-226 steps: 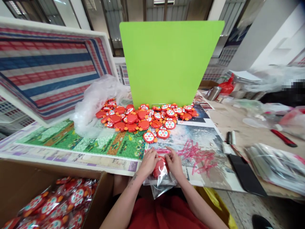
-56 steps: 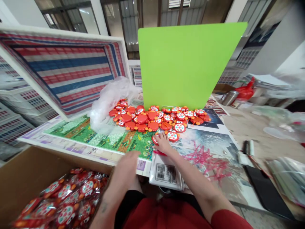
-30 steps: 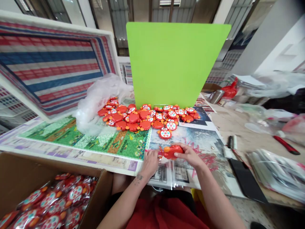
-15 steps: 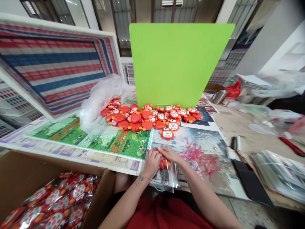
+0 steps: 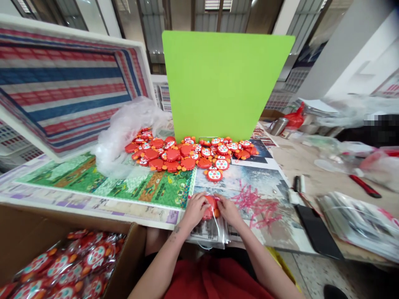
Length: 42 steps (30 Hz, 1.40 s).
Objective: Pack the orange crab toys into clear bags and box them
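Observation:
Between my two hands a red crab-shaped toy (image 5: 209, 210) lies over a clear plastic bag (image 5: 204, 232) at the table's front edge, its plain red back up. A thin white line runs across the toy and down over the bag. My left hand (image 5: 195, 209) is closed round the toy's left side, fingers bent over its top. On the other side my right hand (image 5: 229, 211) is closed, its fingertips at the toy's upper right edge by a small pink bit. Beyond the hands lies a heap of similar crab toys (image 5: 172, 155), some showing white faces with coloured dots.
Pink strips (image 5: 257, 207) are scattered right of my hands. A cardboard box (image 5: 132, 236) of bagged toys stands at lower left. A green board (image 5: 226, 87) rises behind the heap, beside a tilted striped-lined crate (image 5: 77, 89). A black phone (image 5: 318, 230) and bundled bags (image 5: 358, 224) lie right.
My hands have moved apart from their overlapped position, uncovering the toy's red back between them. The white line now shows across the toy. The view has shifted slightly to the right.

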{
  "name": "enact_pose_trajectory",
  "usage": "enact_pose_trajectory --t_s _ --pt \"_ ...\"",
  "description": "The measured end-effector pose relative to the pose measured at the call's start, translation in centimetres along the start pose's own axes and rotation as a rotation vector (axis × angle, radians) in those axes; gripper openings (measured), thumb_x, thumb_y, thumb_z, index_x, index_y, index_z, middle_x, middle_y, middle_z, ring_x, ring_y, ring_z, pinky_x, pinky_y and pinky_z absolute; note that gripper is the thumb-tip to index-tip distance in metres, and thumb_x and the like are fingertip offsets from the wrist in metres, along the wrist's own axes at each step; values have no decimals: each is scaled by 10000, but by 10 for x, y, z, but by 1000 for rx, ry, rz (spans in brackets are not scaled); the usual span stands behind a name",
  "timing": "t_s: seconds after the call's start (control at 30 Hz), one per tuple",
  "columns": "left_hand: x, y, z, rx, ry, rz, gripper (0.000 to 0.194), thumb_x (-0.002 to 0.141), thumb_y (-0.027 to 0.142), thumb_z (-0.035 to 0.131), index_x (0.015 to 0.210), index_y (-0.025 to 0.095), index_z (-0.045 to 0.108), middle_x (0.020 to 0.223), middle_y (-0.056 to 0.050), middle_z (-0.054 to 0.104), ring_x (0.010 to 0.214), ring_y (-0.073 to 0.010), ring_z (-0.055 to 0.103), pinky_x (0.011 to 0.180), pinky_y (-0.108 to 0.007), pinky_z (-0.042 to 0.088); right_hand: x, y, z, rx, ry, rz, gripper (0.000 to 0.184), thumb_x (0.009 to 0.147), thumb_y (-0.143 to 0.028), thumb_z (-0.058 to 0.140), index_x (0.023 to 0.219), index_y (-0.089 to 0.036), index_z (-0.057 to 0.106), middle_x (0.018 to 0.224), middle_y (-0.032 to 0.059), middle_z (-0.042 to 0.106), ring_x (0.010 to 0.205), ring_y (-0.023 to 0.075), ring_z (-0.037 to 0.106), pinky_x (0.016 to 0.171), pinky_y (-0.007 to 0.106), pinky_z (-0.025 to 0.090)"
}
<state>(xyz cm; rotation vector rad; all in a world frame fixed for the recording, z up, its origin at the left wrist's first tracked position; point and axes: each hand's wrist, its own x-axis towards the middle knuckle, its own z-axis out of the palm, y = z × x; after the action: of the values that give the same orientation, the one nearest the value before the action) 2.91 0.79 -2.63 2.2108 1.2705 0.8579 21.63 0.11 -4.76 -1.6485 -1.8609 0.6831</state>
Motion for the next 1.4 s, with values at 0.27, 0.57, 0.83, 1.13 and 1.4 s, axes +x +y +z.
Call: enact_pose_trajectory --t_s 0.27,0.57,0.83,1.13,1.4 --pt "-4 17 -19 10 -129 -86 123 921 215 484 901 204 604 832 -38 673 840 -217 622 795 -354 463 -3 -29 16 235 234 -55 393 918 -267 343 1218 -217 591 910 64 710 752 207 662 737 356 530" --pt "-17 -8 -17 -620 122 -456 413 838 415 599 1158 155 569 1121 -131 655 951 -223 637 762 -332 518 -2 -37 0 422 251 -38 413 966 -394 332 1272 -216 545 612 4 570 581 200 589 621 341 506" --pt "-14 -4 -9 -930 40 -540 384 768 500 636 928 151 620 900 -63 698 776 -178 645 675 -280 507 7 -54 -10 31 345 -439 323 931 -239 468 1216 -249 619 1043 88 674 1044 256 552 942 451 443" --pt "-10 6 -20 -372 51 -274 242 843 167 455 950 167 672 872 -68 713 818 -213 646 781 -327 478 17 -75 3 -250 185 -640 441 924 -154 443 1345 -237 541 900 97 689 978 263 556 848 402 466" --pt "-12 0 -21 -545 -14 -322 258 867 278 499 1035 200 679 1022 -67 721 910 -213 668 816 -329 508 55 -33 -12 -48 225 -393 349 760 -105 516 1077 -192 632 822 43 689 865 231 569 797 344 451"
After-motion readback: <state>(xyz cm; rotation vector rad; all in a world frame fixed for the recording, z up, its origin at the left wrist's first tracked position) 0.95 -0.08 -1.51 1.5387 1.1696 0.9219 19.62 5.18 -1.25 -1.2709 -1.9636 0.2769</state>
